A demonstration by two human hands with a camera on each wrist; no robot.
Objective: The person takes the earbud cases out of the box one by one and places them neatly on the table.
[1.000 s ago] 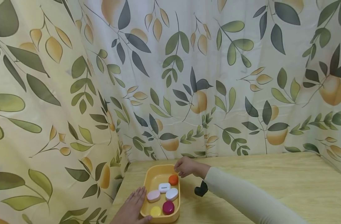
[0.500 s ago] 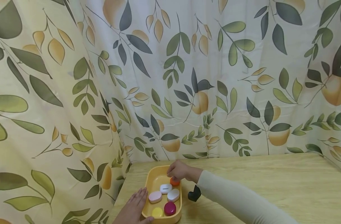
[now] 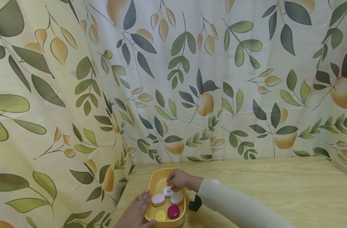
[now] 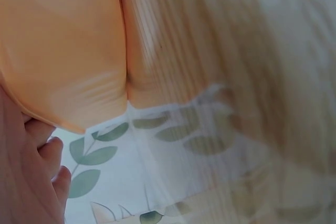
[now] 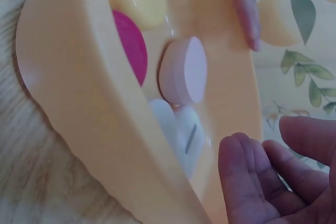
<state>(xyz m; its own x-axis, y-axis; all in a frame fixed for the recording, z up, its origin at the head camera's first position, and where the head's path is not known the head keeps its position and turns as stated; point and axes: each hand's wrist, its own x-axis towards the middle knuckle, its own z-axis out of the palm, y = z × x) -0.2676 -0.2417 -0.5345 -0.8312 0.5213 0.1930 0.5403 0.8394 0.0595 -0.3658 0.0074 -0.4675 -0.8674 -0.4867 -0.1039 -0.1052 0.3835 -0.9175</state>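
Note:
The yellow-orange tray (image 3: pixel 153 182) holds several small rounded containers. They are a pale pink oval one (image 3: pixel 158 199), a white oval one (image 3: pixel 177 198), a crimson round one (image 3: pixel 173 212), a yellow one (image 3: pixel 160 215) and a white slotted one (image 3: pixel 167 191). My left hand (image 3: pixel 137 207) rests along the tray's left wall, fingers straight. Over the far right part of the tray hangs my right hand (image 3: pixel 177 180), overlapping the slotted container in the head view. In the right wrist view its fingers (image 5: pixel 239 174) bend loosely beside the thumb, with nothing visible between them. The orange round container is hidden.
A black heart-shaped object (image 3: pixel 195 203) lies on the wooden table (image 3: pixel 247 177), right of the tray and near my right sleeve (image 3: pixel 233 202). Just behind the sleeve shows a small white piece (image 3: pixel 215 182). A leaf-patterned curtain (image 3: pixel 190 95) hangs behind the table and along its left.
My right hand has moved left and slightly nearer, from the tray's right rim to over its inside, covering the orange round container. The left hand stays on the tray wall.

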